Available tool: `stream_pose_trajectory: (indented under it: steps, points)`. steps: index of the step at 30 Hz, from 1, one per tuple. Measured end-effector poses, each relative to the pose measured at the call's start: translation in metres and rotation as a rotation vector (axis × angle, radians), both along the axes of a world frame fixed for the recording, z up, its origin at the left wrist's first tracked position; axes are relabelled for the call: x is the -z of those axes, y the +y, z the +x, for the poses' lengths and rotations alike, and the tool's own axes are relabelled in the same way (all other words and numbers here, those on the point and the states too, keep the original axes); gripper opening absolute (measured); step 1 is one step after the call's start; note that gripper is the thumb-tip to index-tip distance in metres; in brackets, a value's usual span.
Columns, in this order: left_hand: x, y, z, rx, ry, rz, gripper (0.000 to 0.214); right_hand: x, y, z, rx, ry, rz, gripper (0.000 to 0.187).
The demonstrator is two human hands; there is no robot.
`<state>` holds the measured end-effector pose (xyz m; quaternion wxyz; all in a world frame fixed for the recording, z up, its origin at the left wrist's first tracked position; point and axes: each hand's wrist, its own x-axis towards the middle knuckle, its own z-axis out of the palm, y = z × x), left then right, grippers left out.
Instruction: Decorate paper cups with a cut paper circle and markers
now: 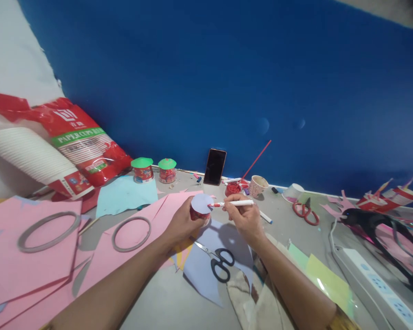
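Note:
My left hand (pixel 182 219) grips a small red printed paper cup (pixel 197 216) from its left side. A round lavender paper disc (pixel 201 202) covers the cup's top. In my right hand (pixel 245 222) is a white marker (pixel 240 203), held level, its red tip end at the right rim of the disc. I cannot tell whether the tip touches the paper. Below my hands, black-handled scissors (pixel 222 262) lie on a cut lavender sheet (pixel 200 277). Two red cups with green paper tops, a left one (pixel 143 173) and a right one (pixel 167 174), stand farther back.
Pink sheets (pixel 30 275) and two grey rings (pixel 131 250) lie left, before a paper cup bag (pixel 86 142) and stacked cups (pixel 30 156). A phone (pixel 215 167) leans on the blue wall. Red-handled scissors (pixel 306 213), a power strip (pixel 378 286) and a black tool (pixel 368 220) are right.

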<state>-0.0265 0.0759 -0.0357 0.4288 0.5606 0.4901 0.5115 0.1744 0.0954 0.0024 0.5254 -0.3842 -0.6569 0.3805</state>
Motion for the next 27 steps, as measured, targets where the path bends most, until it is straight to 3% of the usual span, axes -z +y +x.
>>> stream_pose_trajectory:
  steps: [6, 14, 20, 27]
  points:
    - [0.0001, -0.0009, -0.0011, 0.007, 0.009, -0.021, 0.056, -0.0033, -0.0036, 0.0003, -0.053, -0.023, -0.003, 0.023]
    - [-0.0035, -0.0031, -0.0002, -0.077, 0.039, -0.005, 0.056, -0.0039, -0.0019, 0.0009, 0.031, 0.005, 0.023, 0.024]
    - [-0.0087, -0.0069, 0.0016, -0.024, -0.041, -0.028, 0.061, -0.0067, -0.0027, -0.0001, 0.029, 0.010, 0.019, 0.025]
    - [-0.0042, -0.0023, 0.0024, -0.167, 0.049, 0.007, 0.058, -0.0031, -0.0025, 0.0007, 0.013, 0.012, 0.004, 0.022]
